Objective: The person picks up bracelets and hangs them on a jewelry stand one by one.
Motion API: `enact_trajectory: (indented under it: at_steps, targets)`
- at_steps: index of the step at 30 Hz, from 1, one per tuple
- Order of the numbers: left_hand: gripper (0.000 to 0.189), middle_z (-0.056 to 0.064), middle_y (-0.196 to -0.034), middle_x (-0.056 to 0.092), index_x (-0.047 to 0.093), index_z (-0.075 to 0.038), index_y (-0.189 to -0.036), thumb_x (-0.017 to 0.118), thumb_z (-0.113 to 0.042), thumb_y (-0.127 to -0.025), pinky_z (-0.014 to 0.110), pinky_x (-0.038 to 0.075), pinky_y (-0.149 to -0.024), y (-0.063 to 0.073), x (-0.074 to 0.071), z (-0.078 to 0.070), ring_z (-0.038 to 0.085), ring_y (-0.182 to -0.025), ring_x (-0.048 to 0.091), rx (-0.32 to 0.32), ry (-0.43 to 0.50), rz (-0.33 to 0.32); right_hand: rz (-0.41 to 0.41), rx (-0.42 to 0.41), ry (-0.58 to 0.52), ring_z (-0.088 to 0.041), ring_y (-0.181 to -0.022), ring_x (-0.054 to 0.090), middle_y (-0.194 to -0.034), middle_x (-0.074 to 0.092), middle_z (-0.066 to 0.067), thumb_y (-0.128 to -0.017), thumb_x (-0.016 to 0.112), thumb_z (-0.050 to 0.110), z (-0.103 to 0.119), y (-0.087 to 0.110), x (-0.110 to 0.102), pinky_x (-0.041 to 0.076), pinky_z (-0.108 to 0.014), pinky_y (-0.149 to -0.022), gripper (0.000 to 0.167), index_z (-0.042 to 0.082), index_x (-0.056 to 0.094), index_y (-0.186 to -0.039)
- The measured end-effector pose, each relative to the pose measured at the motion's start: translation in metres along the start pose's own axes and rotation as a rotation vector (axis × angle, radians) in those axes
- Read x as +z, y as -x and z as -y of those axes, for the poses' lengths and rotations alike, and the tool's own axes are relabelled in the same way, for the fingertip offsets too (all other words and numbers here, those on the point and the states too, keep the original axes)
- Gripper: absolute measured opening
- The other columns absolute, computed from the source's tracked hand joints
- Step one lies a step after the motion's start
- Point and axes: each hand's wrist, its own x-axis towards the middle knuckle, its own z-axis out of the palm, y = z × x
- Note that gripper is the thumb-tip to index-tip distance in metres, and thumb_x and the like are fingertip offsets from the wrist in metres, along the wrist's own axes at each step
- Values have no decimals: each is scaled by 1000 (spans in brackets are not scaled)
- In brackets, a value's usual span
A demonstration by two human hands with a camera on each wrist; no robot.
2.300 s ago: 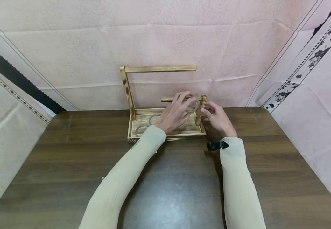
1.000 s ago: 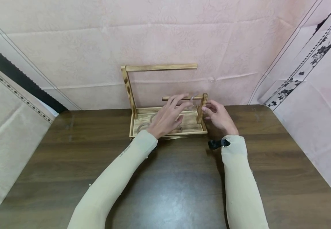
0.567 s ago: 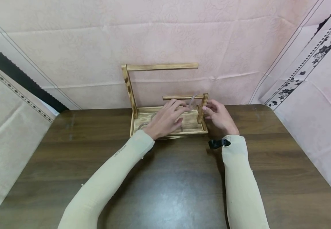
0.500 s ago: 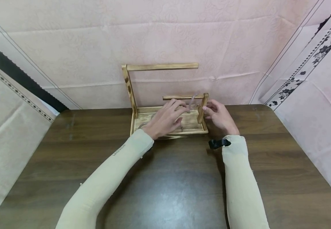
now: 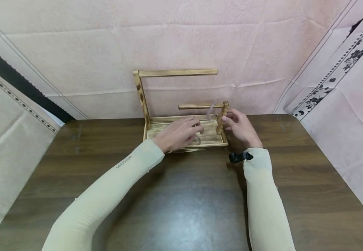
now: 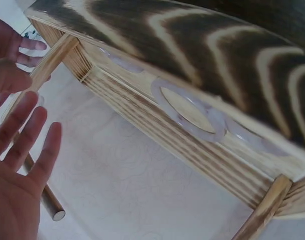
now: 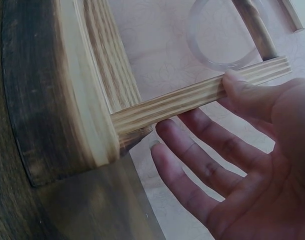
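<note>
My left hand (image 5: 178, 133) is over the wooden tray (image 5: 211, 145), its fingers loosely bent and holding nothing that shows. Under it lie clear plastic rings; one ring (image 5: 198, 138) peeks out beside the fingers, and the left wrist view shows a ring (image 6: 190, 111) flat on the tray floor with others partly hidden by the front wall. Another clear ring (image 5: 210, 112) hangs on the short round bar (image 5: 194, 106). My right hand (image 5: 240, 129) pinches the short upright post (image 7: 172, 100) at the tray's right end, thumb on one face and fingertips against the other.
A taller post (image 5: 141, 99) rises at the tray's left end, carrying a long bar (image 5: 178, 73) above the short one. The tray stands at the far edge of a dark wooden table (image 5: 181, 195). Pale patterned cloth (image 5: 181, 45) hangs behind.
My left hand has let go of the ring, now hanging on the short bar, and moved left and down over the tray. The right hand stays on the short post.
</note>
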Motion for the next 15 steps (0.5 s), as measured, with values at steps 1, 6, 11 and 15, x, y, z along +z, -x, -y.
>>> enact_trajectory:
  at_steps: [1,6,11,15]
  targets:
    - [26,4,-114,68,68,-14,-115,67,-3,-91,35,54,-101,0,0,0,22,-112,62,-2,-1,20,0,1,0,-34,-124,60,-138,58,-22,-108,50,19,0,0,0,55,-54,-101,36,3,51,-140]
    - [27,5,-119,68,68,-15,-121,71,-28,-97,36,53,-104,-1,-4,1,24,-117,60,-17,5,106,-2,2,4,-34,-124,60,-137,59,-21,-108,51,20,0,0,-1,55,-55,-102,36,3,51,-140]
    - [29,9,-119,66,70,-15,-122,74,-23,-94,37,56,-96,-1,-9,4,28,-116,58,-5,-29,189,-2,7,1,-33,-124,59,-137,58,-21,-108,50,20,1,1,0,54,-55,-103,36,4,51,-141]
    - [31,11,-123,63,68,-17,-125,73,-22,-95,40,58,-92,-1,-12,6,32,-119,55,-33,-28,257,-2,9,-1,-33,-125,59,-137,58,-21,-108,50,20,1,1,0,54,-54,-103,36,4,51,-141]
